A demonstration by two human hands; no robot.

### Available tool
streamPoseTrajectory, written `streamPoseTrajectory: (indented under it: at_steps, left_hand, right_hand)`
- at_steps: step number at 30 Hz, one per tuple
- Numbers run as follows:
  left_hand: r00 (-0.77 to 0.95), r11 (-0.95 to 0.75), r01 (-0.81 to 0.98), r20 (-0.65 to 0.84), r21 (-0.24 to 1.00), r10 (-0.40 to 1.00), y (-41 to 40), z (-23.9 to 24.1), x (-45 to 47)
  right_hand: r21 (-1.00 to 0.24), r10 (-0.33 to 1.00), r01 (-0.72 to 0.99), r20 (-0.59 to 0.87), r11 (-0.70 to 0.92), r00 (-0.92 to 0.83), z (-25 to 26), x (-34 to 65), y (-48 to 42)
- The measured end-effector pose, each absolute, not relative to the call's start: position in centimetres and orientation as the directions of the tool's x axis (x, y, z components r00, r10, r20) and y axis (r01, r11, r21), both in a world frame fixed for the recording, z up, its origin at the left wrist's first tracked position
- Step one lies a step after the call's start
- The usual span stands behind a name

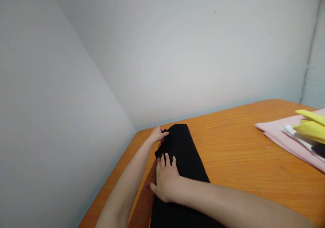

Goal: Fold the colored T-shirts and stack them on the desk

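A black folded garment (186, 153) lies lengthwise on the wooden table, its far end near the wall. At its far left edge my left hand (158, 134) pinches a bit of the black cloth between thumb and fingers. Closer to me, my right hand (167, 180) rests flat on the garment with its fingers spread, the thumb reaching past the left edge. My right forearm crosses over the near part of the cloth and hides some of it. What kind of garment it is, I cannot tell.
The orange-brown wooden table (236, 143) meets a pale wall (198, 58) at the back and another wall (45, 119) on the left. On the right lie a folded pink cloth (276, 129) and, on it, yellow cloth (311, 129) with white and black pieces.
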State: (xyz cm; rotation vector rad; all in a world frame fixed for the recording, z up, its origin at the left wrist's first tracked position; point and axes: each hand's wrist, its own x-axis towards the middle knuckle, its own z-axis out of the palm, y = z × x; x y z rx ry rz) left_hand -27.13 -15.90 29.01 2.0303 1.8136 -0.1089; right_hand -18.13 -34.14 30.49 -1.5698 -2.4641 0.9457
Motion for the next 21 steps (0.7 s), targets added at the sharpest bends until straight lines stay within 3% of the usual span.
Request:
streamPoseTrajectory:
  at_steps: [3, 6, 9, 14, 16, 21]
  left_hand:
    - [0.331, -0.237, 0.919, -0.293, 0.315, 0.897, -18.1, 27.9, -26.2]
    - [0.453, -0.373, 0.877, -0.26, 0.303, 0.853, -20.5, 26.7, -26.6]
    - [0.486, -0.426, 0.869, -0.268, 0.253, 0.832, -22.2, 25.4, -27.0]
    - [0.484, -0.45, 0.874, -0.255, 0.182, 0.837, -23.0, 24.3, -26.8]
    - [0.482, -0.456, 0.876, -0.236, 0.157, 0.844, -23.2, 24.6, -26.5]
    - [0.523, -0.517, 0.852, -0.101, 0.081, 0.846, -25.2, 27.5, -25.3]
  right_hand:
    - [-0.564, 0.813, 0.746, -0.209, 0.354, -0.543, 30.1, -17.5, -36.8]
    - [-0.571, 0.797, 0.691, -0.103, 0.443, -0.595, 29.0, -16.6, -38.2]
    - [-0.566, 0.787, 0.655, -0.016, 0.501, -0.617, 28.4, -16.1, -38.4]
    - [-0.558, 0.779, 0.644, 0.007, 0.523, -0.627, 28.9, -16.0, -39.9]
    - [-0.565, 0.715, 0.566, 0.062, 0.6, -0.696, 28.8, -16.2, -42.0]
    - [-0.495, 0.411, 0.239, 0.273, 0.835, -0.87, 28.5, -14.6, -49.1]
